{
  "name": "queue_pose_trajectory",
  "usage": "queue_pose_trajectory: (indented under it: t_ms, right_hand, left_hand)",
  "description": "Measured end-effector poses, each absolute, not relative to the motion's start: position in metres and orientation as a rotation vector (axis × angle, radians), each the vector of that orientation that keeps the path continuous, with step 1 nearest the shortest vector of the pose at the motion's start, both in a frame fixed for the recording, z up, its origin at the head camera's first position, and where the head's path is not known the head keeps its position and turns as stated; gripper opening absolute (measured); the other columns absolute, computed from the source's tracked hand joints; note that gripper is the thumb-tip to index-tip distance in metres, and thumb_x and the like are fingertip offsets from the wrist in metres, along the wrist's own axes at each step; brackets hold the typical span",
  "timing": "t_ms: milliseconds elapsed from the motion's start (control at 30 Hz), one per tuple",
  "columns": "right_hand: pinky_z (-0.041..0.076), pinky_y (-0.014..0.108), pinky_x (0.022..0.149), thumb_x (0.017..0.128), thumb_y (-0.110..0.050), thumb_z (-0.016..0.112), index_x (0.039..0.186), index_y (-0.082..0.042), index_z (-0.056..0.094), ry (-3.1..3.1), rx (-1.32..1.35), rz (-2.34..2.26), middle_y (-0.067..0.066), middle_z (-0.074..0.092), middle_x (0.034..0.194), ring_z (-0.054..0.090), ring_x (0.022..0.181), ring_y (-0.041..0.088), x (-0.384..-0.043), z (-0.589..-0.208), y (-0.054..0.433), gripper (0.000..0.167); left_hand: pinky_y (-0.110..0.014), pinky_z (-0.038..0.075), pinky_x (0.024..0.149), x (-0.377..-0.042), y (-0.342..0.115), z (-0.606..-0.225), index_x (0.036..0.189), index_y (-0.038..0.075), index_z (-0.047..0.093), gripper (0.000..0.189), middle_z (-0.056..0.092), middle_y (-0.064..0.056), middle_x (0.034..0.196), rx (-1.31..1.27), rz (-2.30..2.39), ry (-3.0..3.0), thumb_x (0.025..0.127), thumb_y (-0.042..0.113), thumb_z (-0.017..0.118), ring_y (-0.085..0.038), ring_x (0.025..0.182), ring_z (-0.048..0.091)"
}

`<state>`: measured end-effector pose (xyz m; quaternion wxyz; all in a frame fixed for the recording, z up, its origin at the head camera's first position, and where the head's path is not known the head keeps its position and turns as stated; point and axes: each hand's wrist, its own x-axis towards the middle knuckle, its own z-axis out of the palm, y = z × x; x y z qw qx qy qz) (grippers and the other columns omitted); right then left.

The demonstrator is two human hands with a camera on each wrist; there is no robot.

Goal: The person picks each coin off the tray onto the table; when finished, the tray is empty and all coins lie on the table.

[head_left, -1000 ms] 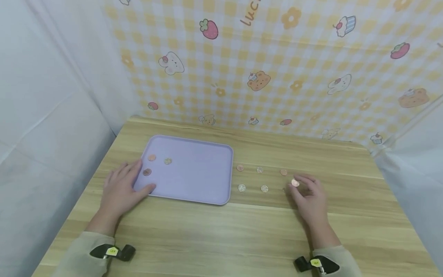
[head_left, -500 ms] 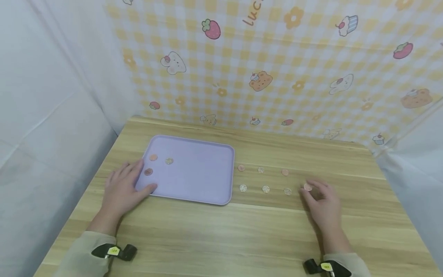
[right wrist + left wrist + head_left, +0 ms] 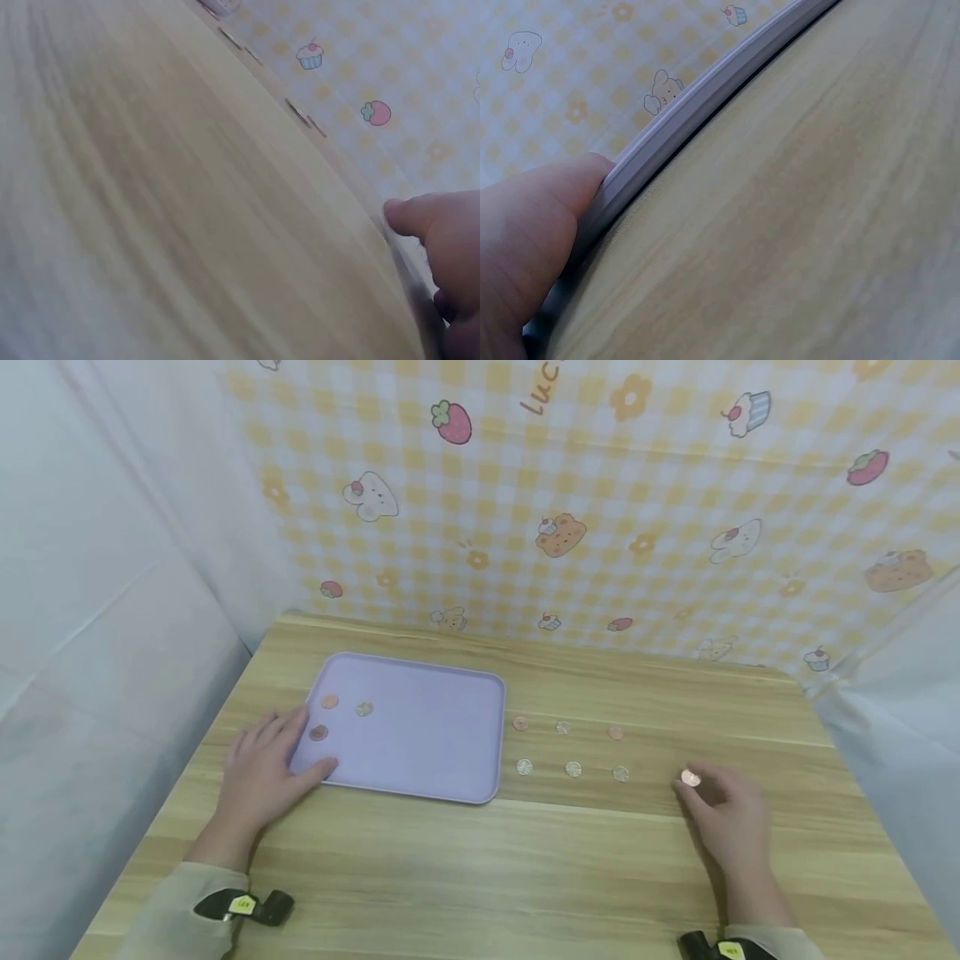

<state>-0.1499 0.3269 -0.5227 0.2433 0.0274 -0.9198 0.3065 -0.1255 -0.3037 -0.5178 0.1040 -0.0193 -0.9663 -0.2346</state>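
Note:
A pale purple tray (image 3: 420,752) lies on the table with a few coins at its left: a copper coin (image 3: 330,701), a darker copper coin (image 3: 318,732) and a silvery coin (image 3: 363,708). My left hand (image 3: 262,768) rests at the tray's near-left corner, fingers along the left side and thumb at the front rim. In the left wrist view the thumb (image 3: 547,202) touches the tray's rim (image 3: 682,112). My right hand (image 3: 727,810) pinches a copper coin (image 3: 691,778) between thumb and index finger. That coin cannot be made out in the right wrist view.
Between the tray and my right hand, several coins lie in two rows. The back row has a copper coin (image 3: 521,723), a silvery coin (image 3: 563,727) and another copper coin (image 3: 615,733). Silvery coins (image 3: 573,769) form the front row. A checked cloth (image 3: 562,485) hangs behind the table.
My right hand has moved right and slightly toward me with the copper coin, uncovering the silvery coin at the right end of the front row. My left hand and the tray stay put.

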Motion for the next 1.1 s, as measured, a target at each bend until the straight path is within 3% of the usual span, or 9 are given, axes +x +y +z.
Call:
queue_pose_trajectory:
  t_ms: [133,300,367,433,800,1100]
  right_hand:
    - [0.036,0.017,0.097,0.082,0.0,0.091,0.106,0.001,0.08,-2.562,0.138,0.831,0.019,0.078,0.106,0.067,0.104,0.037,-0.1533,-0.5228,0.3265,0.026]
    - [0.04,0.049,0.107,0.085,-0.004,0.089,0.106,0.0,0.08,-2.6,0.118,0.864,0.023,0.078,0.108,0.067,0.108,0.044,-0.1563,-0.5219,0.3263,0.023]
    - [0.037,0.063,0.109,0.087,-0.007,0.088,0.106,0.0,0.08,-2.624,0.102,0.873,0.024,0.077,0.108,0.066,0.11,0.046,-0.157,-0.5209,0.3266,0.022]
    - [0.037,0.068,0.109,0.089,-0.01,0.087,0.107,0.0,0.08,-2.648,0.082,0.876,0.024,0.077,0.109,0.065,0.11,0.047,-0.1575,-0.5199,0.3271,0.022]
    - [0.045,0.064,0.099,0.093,-0.015,0.086,0.113,-0.001,0.081,-2.726,0.014,0.861,0.023,0.077,0.111,0.066,0.109,0.045,-0.1532,-0.5155,0.3267,0.025]
    - [0.039,0.062,0.101,0.092,-0.013,0.086,0.112,-0.001,0.082,-2.693,0.013,0.856,0.024,0.077,0.11,0.065,0.107,0.043,-0.1504,-0.519,0.3245,0.024]
  left_hand:
    - [-0.079,0.008,0.119,-0.1249,-0.3045,-0.5171,0.162,0.0,0.04,0.097,0.045,-0.028,0.161,-0.055,-0.687,-2.852,0.092,0.058,0.075,-0.058,0.149,0.029]
    - [-0.08,0.008,0.118,-0.1247,-0.305,-0.5144,0.163,0.001,0.039,0.097,0.045,-0.029,0.16,-0.055,-0.683,-2.852,0.093,0.057,0.075,-0.058,0.149,0.029]
    - [-0.08,0.008,0.118,-0.1247,-0.305,-0.5134,0.163,0.001,0.038,0.097,0.045,-0.03,0.16,-0.056,-0.682,-2.852,0.093,0.057,0.075,-0.058,0.149,0.029]
    - [-0.08,0.008,0.118,-0.1247,-0.3049,-0.5127,0.163,0.001,0.039,0.096,0.044,-0.03,0.16,-0.056,-0.681,-2.852,0.093,0.057,0.074,-0.058,0.149,0.029]
    - [-0.08,0.008,0.118,-0.1257,-0.3031,-0.5134,0.163,0.001,0.039,0.096,0.045,-0.03,0.16,-0.062,-0.686,-2.846,0.093,0.056,0.075,-0.058,0.148,0.03]
    - [-0.08,0.008,0.118,-0.1265,-0.3049,-0.519,0.163,0.001,0.039,0.097,0.045,-0.03,0.159,-0.072,-0.681,-2.84,0.092,0.056,0.075,-0.058,0.148,0.03]
